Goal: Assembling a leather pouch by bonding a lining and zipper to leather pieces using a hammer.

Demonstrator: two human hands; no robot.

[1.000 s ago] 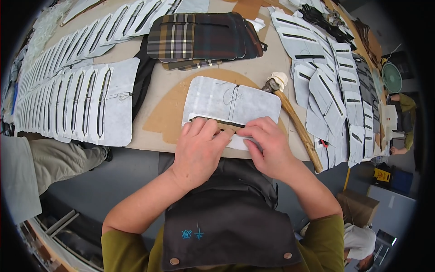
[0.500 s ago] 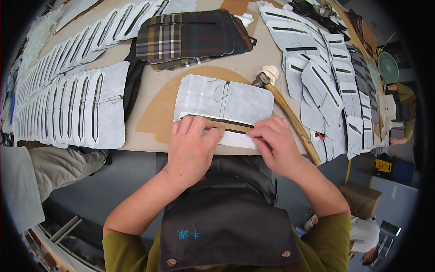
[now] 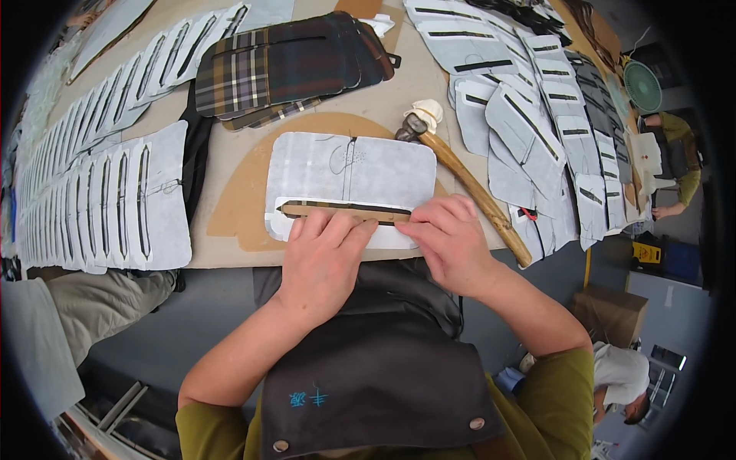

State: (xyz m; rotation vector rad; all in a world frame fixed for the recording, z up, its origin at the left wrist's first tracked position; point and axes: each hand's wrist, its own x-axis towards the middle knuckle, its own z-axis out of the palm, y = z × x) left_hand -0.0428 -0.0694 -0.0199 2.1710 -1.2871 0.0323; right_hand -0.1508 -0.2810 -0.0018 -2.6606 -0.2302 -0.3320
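A pale-backed fabric panel (image 3: 391,169) lies near the table's front edge, with loose threads and a centre seam on its upper part. Across its lower part runs a long slot edged with dark and plaid cloth; brown board (image 3: 322,212) shows through the slot. My left hand (image 3: 322,257) presses closed fingers along the slot's lower edge, its thumb hidden. At the slot's right end my right hand (image 3: 452,241) pinches the dark lower edge between thumb and forefinger. Both hands' fingertips nearly meet at the middle right of the slot.
A hammer (image 3: 468,172) with a wooden handle lies just right of the panel. Plaid panels (image 3: 276,69) are stacked behind. Overlapping slotted panels cover the left (image 3: 165,207) and right (image 3: 525,130) of the table. People stand at both sides.
My left fingers have shifted down from the slot's upper edge, uncovering its left end. My right hand still pinches near the right end. The whole view has shifted slightly.
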